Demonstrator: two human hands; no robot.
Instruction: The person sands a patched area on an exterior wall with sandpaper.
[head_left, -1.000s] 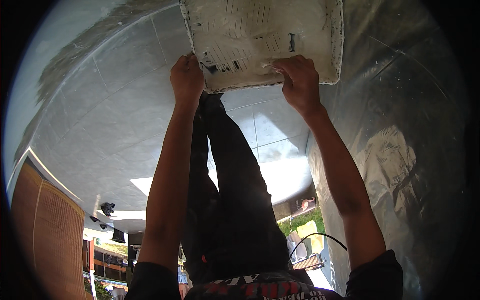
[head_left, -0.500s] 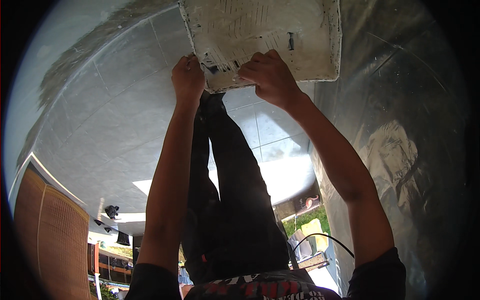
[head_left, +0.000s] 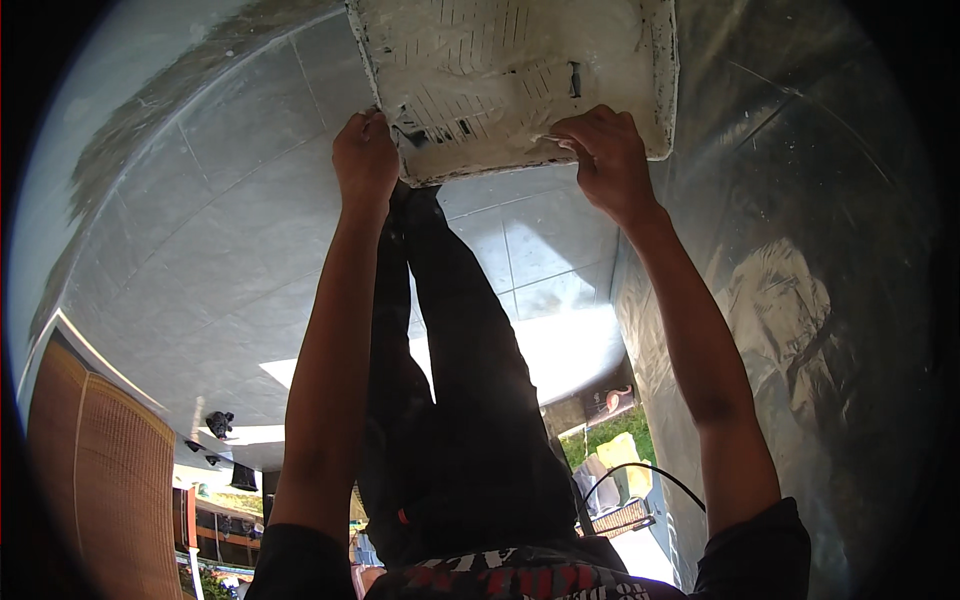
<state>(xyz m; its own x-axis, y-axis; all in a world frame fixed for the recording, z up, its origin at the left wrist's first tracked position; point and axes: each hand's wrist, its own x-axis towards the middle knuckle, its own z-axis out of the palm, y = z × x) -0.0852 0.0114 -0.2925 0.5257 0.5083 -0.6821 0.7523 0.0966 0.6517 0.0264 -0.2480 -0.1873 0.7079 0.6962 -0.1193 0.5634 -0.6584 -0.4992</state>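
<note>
A paint tray (head_left: pixel 510 95) coated in off-white dried paint reaches up past the top edge of the view. Its ribbed floor has dark slits and patches where the coating is broken, and its rim is chipped. My left hand (head_left: pixel 365 163) is closed on the tray's near left corner. Over the near right part of the tray, my right hand (head_left: pixel 612 160) is closed in a pinch, palm turned inward. A small pale strip (head_left: pixel 548 137) shows at its fingertips; it looks like paint film, and whether it is still joined to the tray cannot be seen.
My legs in dark trousers (head_left: pixel 470 330) stand below the tray on a grey tiled floor (head_left: pixel 240 220). Creased plastic sheeting (head_left: pixel 780 300) hangs or lies along the right. A woven brown screen (head_left: pixel 120 450) is at lower left, and a black cable (head_left: pixel 650 466) curves at lower right.
My right hand has moved to the right across the tray, its fingers still pinched. My left hand keeps its hold on the corner, and the tray has shifted slightly left in view.
</note>
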